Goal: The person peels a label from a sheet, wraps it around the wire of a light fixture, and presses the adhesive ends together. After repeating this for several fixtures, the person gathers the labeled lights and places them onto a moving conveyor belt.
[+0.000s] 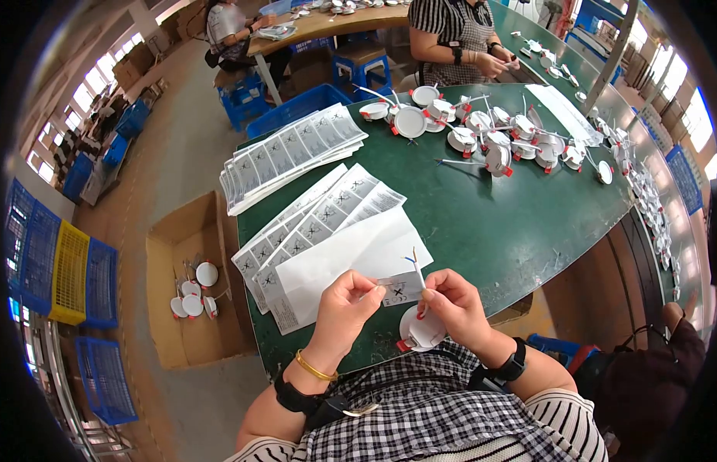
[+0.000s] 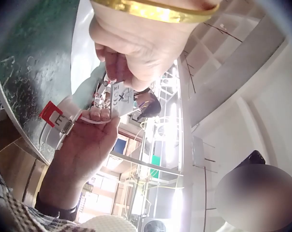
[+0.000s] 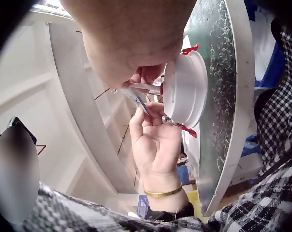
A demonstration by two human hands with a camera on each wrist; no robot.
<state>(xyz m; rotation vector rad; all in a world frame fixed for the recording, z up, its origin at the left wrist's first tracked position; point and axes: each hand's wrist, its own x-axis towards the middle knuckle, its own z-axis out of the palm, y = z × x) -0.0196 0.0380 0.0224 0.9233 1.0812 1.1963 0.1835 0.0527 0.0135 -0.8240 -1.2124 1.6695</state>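
Label (image 1: 402, 290), small and printed, is stretched between the two hands in the lower middle of the frame. The left hand (image 1: 345, 306), with a gold bracelet (image 1: 315, 366) at its wrist, grasps the near left end of it between thumb and bent fingers. The right hand (image 1: 460, 309) pinches the other end together with a white cable (image 1: 418, 276), thumb and fingers closed on both. The cable rises above the fingertips and ends in thin coloured wires (image 1: 412, 256). Its round white lamp (image 1: 425, 329) hangs under the right hand, close to the table's near edge, with red clips (image 1: 405, 346) at its sides; the left wrist view shows a metal spring (image 2: 67, 126) beside one clip.

A blank white sheet (image 1: 351, 258) lies on the green table (image 1: 489, 262) just beyond the hands, over part of a fanned stack of printed sheets (image 1: 318, 222). Another printed stack (image 1: 297, 151) lies farther up, toward the upper left. Many loose lamps (image 1: 522, 127) are heaped across the upper right part of the table, near a long pale strip (image 1: 562, 112). At the left of the frame, a cardboard box (image 1: 162, 308) on the floor holds a few more lamps (image 1: 190, 306). A person in a striped top (image 1: 453, 31) is at the top centre, both hands near each other.
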